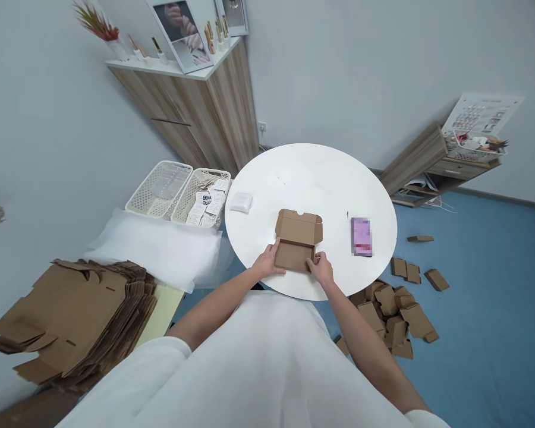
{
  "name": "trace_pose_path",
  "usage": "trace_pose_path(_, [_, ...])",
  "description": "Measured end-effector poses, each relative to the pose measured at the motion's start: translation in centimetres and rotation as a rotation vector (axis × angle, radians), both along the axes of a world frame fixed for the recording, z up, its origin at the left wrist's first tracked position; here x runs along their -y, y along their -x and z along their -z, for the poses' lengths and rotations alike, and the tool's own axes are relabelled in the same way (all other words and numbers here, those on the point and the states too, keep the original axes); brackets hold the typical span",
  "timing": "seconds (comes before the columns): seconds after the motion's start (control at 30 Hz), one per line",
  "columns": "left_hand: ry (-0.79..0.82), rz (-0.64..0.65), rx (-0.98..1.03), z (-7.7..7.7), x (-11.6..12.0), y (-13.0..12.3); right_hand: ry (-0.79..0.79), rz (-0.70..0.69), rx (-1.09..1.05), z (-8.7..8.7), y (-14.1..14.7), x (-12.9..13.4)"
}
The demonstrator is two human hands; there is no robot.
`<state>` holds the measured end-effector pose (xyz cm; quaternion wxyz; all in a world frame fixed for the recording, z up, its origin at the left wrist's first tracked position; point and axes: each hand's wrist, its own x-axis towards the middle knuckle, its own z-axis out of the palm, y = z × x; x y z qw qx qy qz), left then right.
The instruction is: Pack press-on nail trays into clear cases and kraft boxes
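Note:
An open brown cardboard box (294,255) lies on the round white table (316,172), near the edge closest to me. Its lid is raised at the back, with the side flaps spread. My left hand (267,261) grips the box's left side, thumb near the wall and fingers along the front corner. At the front right corner, my right hand (321,268) pinches the side wall, with fingertips reaching inside. Nothing shows inside the box. A small white packet (241,202) rests on the table's left part, and a pink-purple item (361,236) lies to the right.
Flat cardboard blanks (80,309) are stacked at lower left, beside white sheets (160,244). Two white baskets (158,189) (200,199) stand left of the table, one holding printed cards. Folded boxes (395,315) are heaped on the floor at right. Cabinets stand behind.

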<state>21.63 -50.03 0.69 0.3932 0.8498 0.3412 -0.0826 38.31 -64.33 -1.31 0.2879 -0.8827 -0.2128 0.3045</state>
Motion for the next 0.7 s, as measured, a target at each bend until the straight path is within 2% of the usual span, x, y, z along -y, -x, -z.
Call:
trace_pose_path(0.1, [0.054, -0.078, 0.088, 0.1, 0.7, 1.0, -0.032, 0.039, -0.042, -0.4, 0.5, 1.0])
trace_pose_path(0.17, [0.122, -0.185, 0.107, 0.3, 1.2, 1.6, -0.091, 0.073, -0.130, -0.6, 1.1, 1.7])
trace_pose_path(0.27, [0.299, -0.364, 0.112, 0.5, 1.7, 2.1, -0.218, 0.137, -0.330, -0.6, 2.2, 2.5])
trace_pose_path(0.33, [0.443, -0.434, 0.145, 0.5, 1.9, 2.2, -0.300, 0.186, -0.429, -0.4, 2.8, 2.8])
trace_pose_path(0.47, [0.584, -0.490, 0.238, 0.3, 1.7, 1.4, -0.381, 0.258, -0.464, 0.1, 2.8, 2.4])
trace_pose_path(0.7, [0.536, -0.469, 0.268, 0.1, 0.9, -1.0, -0.446, 0.280, -0.501, 0.2, 0.8, 0.9])
